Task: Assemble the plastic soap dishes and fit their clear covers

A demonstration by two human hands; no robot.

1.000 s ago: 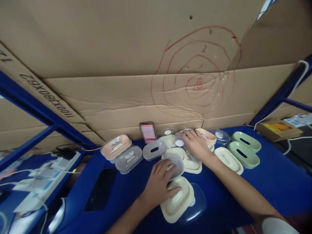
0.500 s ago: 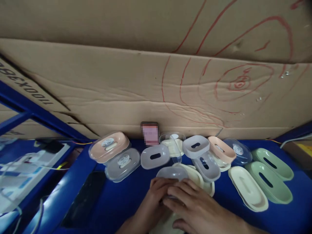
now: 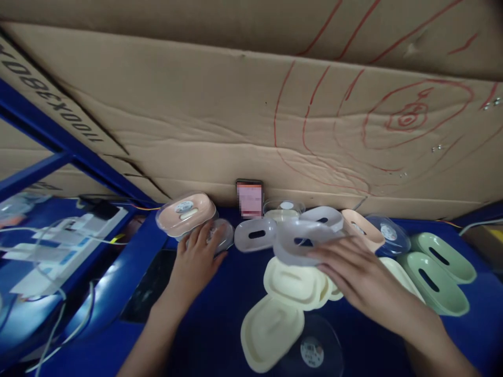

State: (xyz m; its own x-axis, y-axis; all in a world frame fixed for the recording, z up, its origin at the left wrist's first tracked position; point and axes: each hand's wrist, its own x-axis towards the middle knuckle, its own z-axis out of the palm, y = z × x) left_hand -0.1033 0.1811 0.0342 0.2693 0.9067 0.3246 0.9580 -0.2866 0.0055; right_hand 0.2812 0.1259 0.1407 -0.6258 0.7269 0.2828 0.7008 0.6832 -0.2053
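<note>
My right hand grips the near right edge of a grey oval soap dish with a dark slot, its fingers closed on the rim. This dish is tilted above cream oval trays. At the left, my left hand rests with spread fingers over a grey soap dish under a clear lid, which it partly hides. Behind that is a peach soap dish with a clear lid and round label. Another cream tray lies nearer me, beside a clear lid with a label.
A phone leans against the cardboard wall. Green slotted dishes and a peach dish lie at the right. A dark flat panel lies left on the blue table. Power strips with cables sit farther left.
My hands have parted from the middle. The left went to the lidded grey dish; the right lifted a slotted grey dish. The near cream tray and labelled clear lid have come into sight.
</note>
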